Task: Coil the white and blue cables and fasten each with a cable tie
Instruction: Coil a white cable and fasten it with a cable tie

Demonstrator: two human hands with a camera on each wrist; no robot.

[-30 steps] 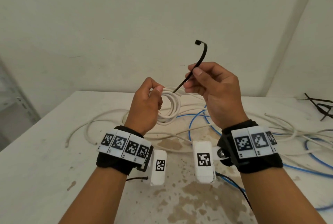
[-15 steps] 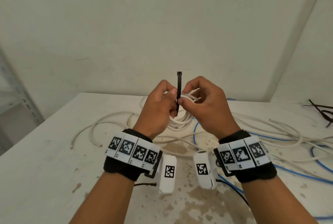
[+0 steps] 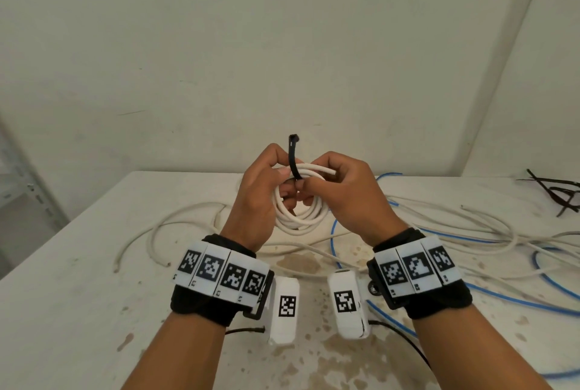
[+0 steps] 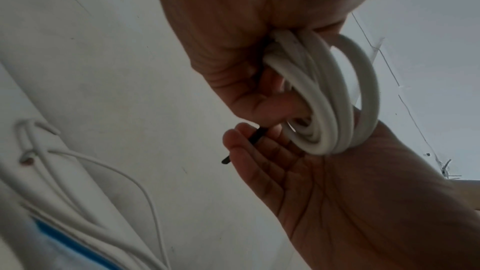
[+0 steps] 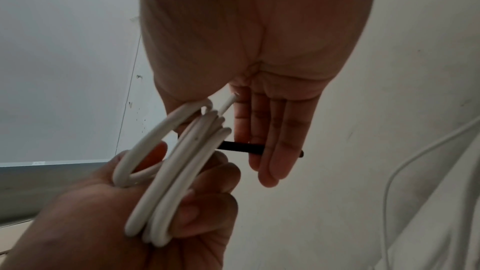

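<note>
My left hand (image 3: 263,192) grips a coil of white cable (image 3: 298,220) held up above the table. A black cable tie (image 3: 293,160) curves over the top strands of the coil, its head (image 3: 294,138) sticking up. My right hand (image 3: 335,192) pinches the tie just under those strands. In the right wrist view the tie's tail (image 5: 233,147) comes out through the coil (image 5: 176,171) and runs behind my right fingers (image 5: 272,143). The left wrist view shows the coil (image 4: 327,98) and the tail's tip (image 4: 226,160). A loose blue cable (image 3: 333,232) lies on the table.
The stained white table (image 3: 78,295) carries tangled loose white cables (image 3: 175,223) on the left and white and blue ones (image 3: 502,264) on the right. A bundle of spare black ties (image 3: 555,192) lies at the far right. A wall stands close behind.
My right hand brought the tie down from the air to the coil. The tie, upright between the hands half a second ago, now bends over the top strands with its tail through the coil.
</note>
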